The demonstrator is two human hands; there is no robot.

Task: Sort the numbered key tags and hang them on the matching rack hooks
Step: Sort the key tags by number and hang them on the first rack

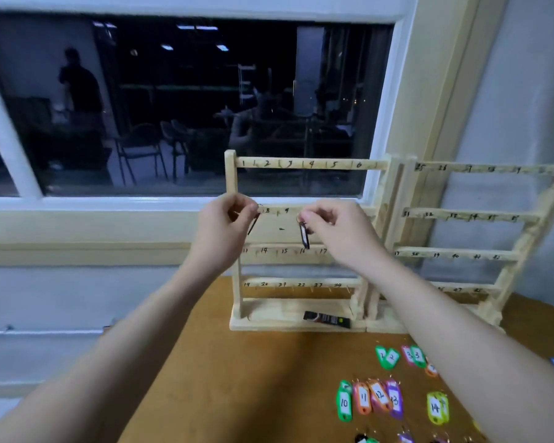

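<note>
Fingers of both hands pinch flat black key tags (304, 235) at the wooden rack (237, 251).

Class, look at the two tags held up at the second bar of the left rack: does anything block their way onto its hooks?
Nothing visible does. The left hand and right hand each pinch a black tag right at the second bar; the hooks there look bare.

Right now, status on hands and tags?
Left hand and right hand each pinch a black tag at the rack's second rail. Remaining tags on table. Nothing obstructing.
</note>
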